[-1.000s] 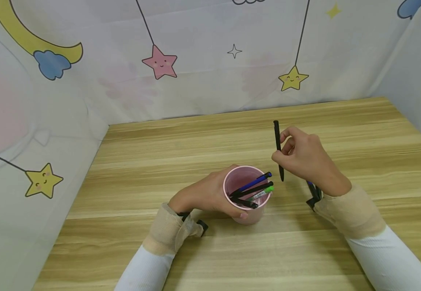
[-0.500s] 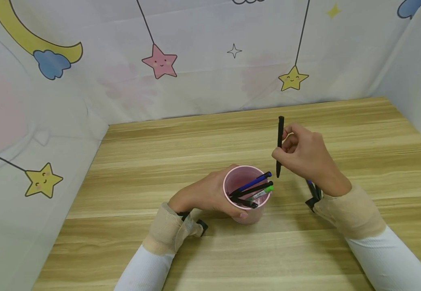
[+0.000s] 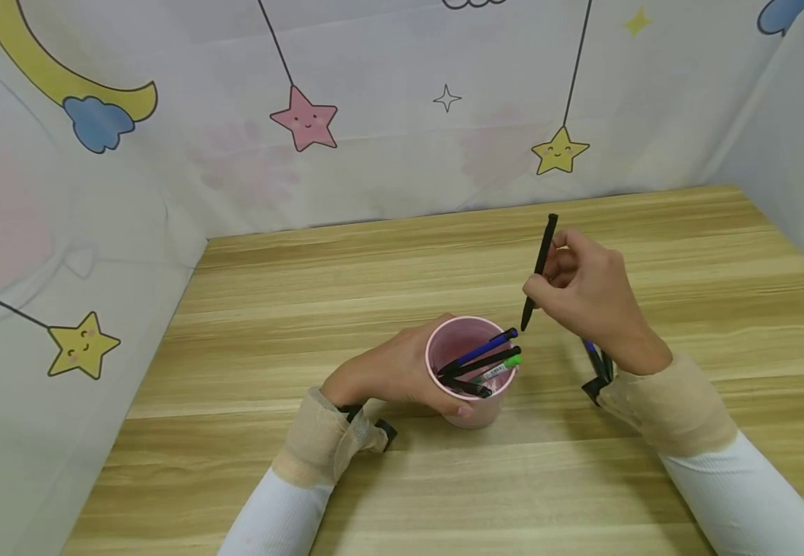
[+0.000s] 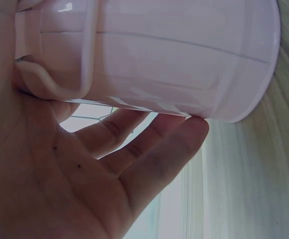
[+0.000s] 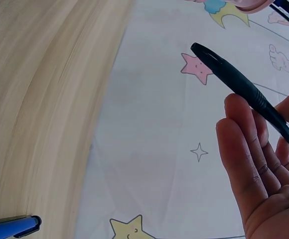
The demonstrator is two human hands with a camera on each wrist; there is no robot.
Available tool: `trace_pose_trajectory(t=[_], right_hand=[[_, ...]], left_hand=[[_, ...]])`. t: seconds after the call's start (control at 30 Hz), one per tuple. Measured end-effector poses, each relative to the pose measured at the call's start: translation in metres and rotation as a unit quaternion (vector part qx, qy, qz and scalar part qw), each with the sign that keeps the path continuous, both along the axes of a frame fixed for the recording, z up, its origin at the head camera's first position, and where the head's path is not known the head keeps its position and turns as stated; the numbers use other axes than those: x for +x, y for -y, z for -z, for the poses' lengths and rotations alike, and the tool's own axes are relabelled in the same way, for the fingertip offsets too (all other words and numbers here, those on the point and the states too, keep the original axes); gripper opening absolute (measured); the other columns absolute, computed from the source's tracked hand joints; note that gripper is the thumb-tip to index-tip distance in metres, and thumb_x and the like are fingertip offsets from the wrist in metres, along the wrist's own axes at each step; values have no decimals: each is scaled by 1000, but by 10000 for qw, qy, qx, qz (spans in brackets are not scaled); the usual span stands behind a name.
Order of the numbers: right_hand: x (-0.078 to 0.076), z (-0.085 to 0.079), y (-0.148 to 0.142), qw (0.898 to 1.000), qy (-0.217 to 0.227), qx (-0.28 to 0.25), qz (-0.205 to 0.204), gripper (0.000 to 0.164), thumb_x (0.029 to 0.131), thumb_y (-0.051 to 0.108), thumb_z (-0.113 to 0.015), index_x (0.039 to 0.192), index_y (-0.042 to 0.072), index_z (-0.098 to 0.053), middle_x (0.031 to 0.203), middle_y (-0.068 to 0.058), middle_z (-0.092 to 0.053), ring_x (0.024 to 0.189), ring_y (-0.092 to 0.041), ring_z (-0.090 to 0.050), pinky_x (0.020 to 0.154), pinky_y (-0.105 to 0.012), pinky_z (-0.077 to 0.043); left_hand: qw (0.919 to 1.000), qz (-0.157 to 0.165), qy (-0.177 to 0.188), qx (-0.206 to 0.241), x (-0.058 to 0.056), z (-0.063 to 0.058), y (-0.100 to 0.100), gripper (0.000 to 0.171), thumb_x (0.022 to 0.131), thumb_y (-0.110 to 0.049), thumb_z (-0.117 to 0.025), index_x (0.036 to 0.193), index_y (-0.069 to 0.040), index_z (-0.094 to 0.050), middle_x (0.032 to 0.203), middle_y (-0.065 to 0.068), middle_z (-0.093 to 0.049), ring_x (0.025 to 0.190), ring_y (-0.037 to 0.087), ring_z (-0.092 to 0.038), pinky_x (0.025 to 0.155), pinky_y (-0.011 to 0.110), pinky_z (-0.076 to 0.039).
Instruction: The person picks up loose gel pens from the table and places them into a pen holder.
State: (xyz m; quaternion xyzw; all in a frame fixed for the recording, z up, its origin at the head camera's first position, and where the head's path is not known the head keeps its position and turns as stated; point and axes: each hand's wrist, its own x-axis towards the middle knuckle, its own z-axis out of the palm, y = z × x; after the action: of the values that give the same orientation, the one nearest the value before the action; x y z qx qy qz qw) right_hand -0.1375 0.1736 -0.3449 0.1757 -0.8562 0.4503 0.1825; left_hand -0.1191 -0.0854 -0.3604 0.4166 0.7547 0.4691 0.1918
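Pink cup [image 3: 463, 340] stands on the worktop [image 3: 290, 286], well in from its left and far edges. Of the hands, we note the left hand [image 3: 402, 367] curled round the cup, opened to its width. The right hand [image 3: 589, 301] pinches a black pen [image 3: 544, 247], tilted, clear of the worktop, nearer the far edge than the cup. Inside the cup we count one blue pen [image 3: 481, 350], two further black pens [image 3: 492, 361], one green-ended pen [image 3: 500, 370]. We record another blue pen [image 5: 12, 227] lying near the right hand.

a pale backdrop [image 3: 388, 174], apparently cloth, with printed stars [image 3: 305, 119], rises behind a wood-grained table [image 3: 290, 289].
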Motion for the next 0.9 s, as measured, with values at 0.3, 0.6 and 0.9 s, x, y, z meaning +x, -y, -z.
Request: trace_pose_trajectory(t=[0.3, 0.6, 0.9], right_hand=[[13, -21, 10, 9994, -156, -279, -112, 18, 75, -3, -58, 91, 2, -53, 63, -6, -63, 53, -14, -61, 48, -15, -49], [19, -30, 14, 9973, -155, -678, -252, 17, 76, -4, -56, 92, -4, -52, 64, -13, -62, 54, -21, -62, 51, -18, -52], [19, -30, 13, 9911, -74, -1235, -490, 16, 78, -7, -57, 93, -4, -50, 68, -16, -62, 54, -26, -61, 52, -26, -55]], left_hand=[[9997, 243, -22, 20, 0, -10, -4, 85, 62, -24, -84, 134, -11, -41, 122, 1, -54, 109, 14, -49, 92, 38, -45], [9997, 126, 139, 157, 4, -14, -3, 83, 61, -19, -85, 132, -10, -43, 121, 5, -54, 110, 19, -50, 95, 46, -43], [10000, -54, -54, -61, 3, -9, -1, 86, 60, -24, -86, 134, -14, -42, 121, 1, -55, 109, 16, -51, 94, 42, -44]])
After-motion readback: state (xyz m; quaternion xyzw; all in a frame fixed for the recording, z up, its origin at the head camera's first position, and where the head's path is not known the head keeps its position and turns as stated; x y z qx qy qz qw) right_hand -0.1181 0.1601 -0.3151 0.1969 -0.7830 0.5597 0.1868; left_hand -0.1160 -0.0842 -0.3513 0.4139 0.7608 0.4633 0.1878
